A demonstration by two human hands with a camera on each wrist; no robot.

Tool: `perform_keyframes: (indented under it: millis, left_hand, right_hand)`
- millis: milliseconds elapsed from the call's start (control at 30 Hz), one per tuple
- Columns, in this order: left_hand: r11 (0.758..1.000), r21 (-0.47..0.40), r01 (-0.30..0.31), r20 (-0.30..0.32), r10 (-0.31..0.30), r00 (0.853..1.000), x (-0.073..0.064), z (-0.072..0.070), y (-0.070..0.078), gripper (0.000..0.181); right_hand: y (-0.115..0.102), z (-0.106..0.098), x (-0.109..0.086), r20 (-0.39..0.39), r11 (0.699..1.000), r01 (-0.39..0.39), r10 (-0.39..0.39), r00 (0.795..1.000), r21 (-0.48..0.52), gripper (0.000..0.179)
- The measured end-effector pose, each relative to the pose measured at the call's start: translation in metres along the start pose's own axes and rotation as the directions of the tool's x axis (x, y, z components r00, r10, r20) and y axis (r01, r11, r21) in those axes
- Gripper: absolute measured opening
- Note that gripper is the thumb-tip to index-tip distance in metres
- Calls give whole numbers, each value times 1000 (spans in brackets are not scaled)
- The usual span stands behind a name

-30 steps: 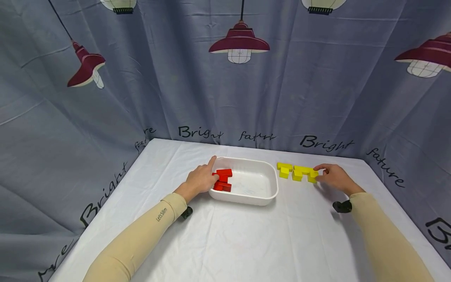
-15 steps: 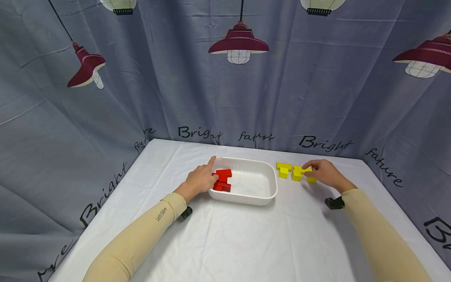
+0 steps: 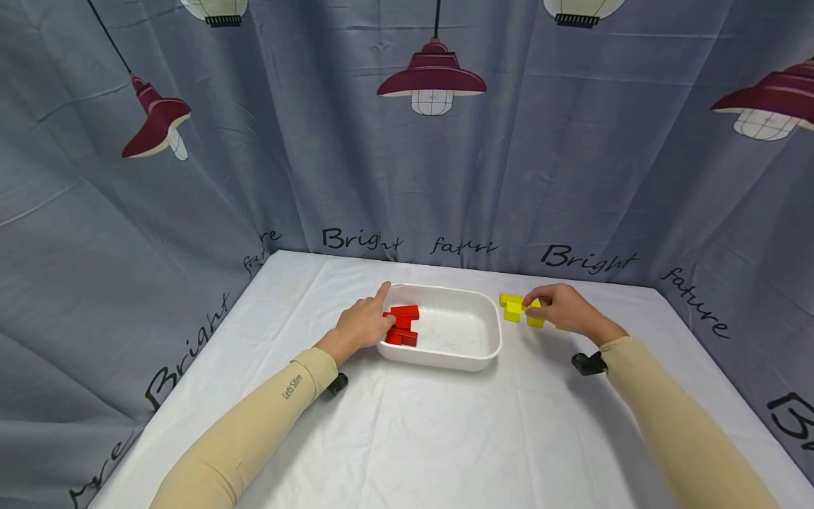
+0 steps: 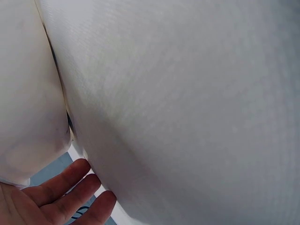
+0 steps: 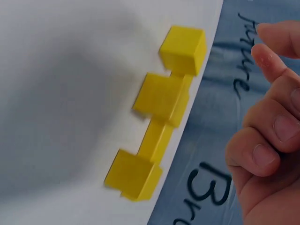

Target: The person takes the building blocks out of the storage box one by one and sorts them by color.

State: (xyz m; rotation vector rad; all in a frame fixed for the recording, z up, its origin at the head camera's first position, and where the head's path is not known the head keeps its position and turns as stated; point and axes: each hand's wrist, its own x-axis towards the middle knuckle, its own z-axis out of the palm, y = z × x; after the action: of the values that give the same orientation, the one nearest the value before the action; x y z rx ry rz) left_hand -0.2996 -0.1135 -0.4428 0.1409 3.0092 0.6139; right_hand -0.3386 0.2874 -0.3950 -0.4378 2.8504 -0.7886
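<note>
My left hand [image 3: 362, 324] holds the left end of a white plastic tray [image 3: 439, 363], thumb over the rim and index finger along its edge. In the left wrist view several of its fingers [image 4: 70, 190] lie by the tray's outer wall. Red blocks [image 3: 405, 312] lie in the tray's left end, partly hidden by this hand. My right hand [image 3: 566, 307] hovers over a row of yellow blocks [image 3: 512, 311] right of the tray, covering some of them. The right wrist view shows the yellow blocks [image 5: 157, 96] apart from the fingers, a small gap between thumb and index finger, other fingers curled, nothing held.
A white cloth covers the table [image 3: 445, 438]. The yellow row stands near its back edge. A grey-blue curtain [image 3: 381, 170] printed with lamps and lettering hangs behind and at both sides. A small black device [image 3: 588, 364] sits at the right wrist.
My right hand has moved left along the yellow row, from its right end to above its middle. The left hand, the tray and the red blocks stay put.
</note>
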Motion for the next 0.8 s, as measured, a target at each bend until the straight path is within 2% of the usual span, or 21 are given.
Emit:
perform_keyframes:
  millis: [433, 800]
  left_hand:
    - [1000, 0, 1, 0, -1, 1000, -2, -1, 0, 73]
    - [1000, -4, 10, -2, -10, 1000, -1, 0, 1, 73]
  right_hand:
    - [-33, 12, 5, 58, 987, 157, -159, 986, 33, 22]
    - [-63, 19, 13, 132, 973, 229, -232, 964, 33, 20]
